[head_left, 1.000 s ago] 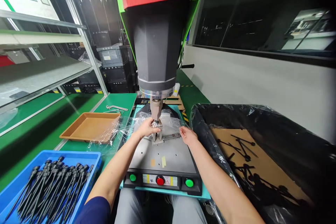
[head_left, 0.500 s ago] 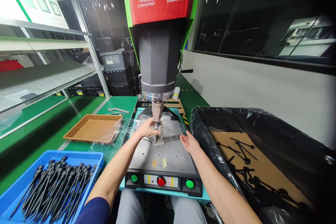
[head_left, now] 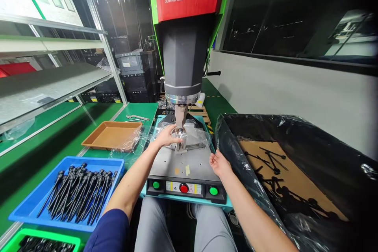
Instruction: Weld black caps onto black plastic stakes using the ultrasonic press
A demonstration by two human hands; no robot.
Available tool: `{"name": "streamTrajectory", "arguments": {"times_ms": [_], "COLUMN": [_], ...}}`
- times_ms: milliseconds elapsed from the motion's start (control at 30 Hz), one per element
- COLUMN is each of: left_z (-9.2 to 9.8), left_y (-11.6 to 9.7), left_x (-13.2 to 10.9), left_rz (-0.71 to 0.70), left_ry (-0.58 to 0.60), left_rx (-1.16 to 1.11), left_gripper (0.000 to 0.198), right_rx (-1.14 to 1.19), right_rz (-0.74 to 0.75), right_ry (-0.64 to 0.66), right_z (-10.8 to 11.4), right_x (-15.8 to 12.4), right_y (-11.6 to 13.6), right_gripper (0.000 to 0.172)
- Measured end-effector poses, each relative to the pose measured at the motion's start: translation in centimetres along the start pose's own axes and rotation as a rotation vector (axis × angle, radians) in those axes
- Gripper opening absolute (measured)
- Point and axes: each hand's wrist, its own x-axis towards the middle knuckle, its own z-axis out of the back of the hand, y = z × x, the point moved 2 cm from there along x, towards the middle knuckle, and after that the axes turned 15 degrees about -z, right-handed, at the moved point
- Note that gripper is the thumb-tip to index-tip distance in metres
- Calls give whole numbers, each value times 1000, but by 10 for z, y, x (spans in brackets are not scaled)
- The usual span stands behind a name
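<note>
A red and dark grey press (head_left: 184, 59) stands over a metal plate (head_left: 168, 169). My left hand (head_left: 168, 136) is at the small metal fixture (head_left: 181, 143) under the press tip, with thumb and fingers around its top; what they hold is too small to make out. Clear plastic film (head_left: 196, 132) lies around the fixture. My right hand (head_left: 219, 163) hovers over the plate's right edge, beside the black-lined bin, its fingers loosely curled and nothing visible in them.
On the left are a blue tray (head_left: 26, 208) of black rod-shaped parts, a green tray (head_left: 72, 240) and a brown tray (head_left: 110, 136). Wrenches (head_left: 137, 118) lie behind. A black-lined bin (head_left: 233, 126) with black parts on cardboard stands right. Green and red buttons line the front.
My right hand has moved right and toward me, away from the film, and its fingers have curled. My left hand stays at the fixture. The view has shifted, showing the green tray.
</note>
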Motion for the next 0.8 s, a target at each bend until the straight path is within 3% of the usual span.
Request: {"name": "streamTrajectory", "arguments": {"times_ms": [100, 200, 267, 367, 500, 600, 700, 800], "left_z": [9, 6, -10, -47, -83, -95, -102, -105], "left_y": [-16, -31, -34, -23, 2, 19, 32, 40], "left_x": [-20, -69, -115, -187, -254, -273, -276, -274], "left_rz": [-35, -24, 43, 264, 494, 616, 682, 679], "left_ry": [-118, -371, -500, -569, -689, -693, -626, -596], "left_rx": [-10, -65, -150, -200, -23, 79, -9, -103], "left_gripper": [74, 48, 31, 23, 23, 39, 58, 60], "right_rx": [-57, -171, -398, -821, -1050, -1113, -1150, -1156], "right_rz": [103, 254, 475, 829, 842, 817, 794, 752], "right_ry": [21, -2, -107, -309, -323, -300, -280, -243], "right_z": [14, 44, 70, 105, 130, 137, 143, 149], "right_x": [-14, -22, -23, -19, -9, -5, -2, 4], "right_y": [-7, -23, -35, -56, -84, -95, -98, -99], "right_gripper": [11, 27, 35, 51, 78, 88, 90, 87]}}
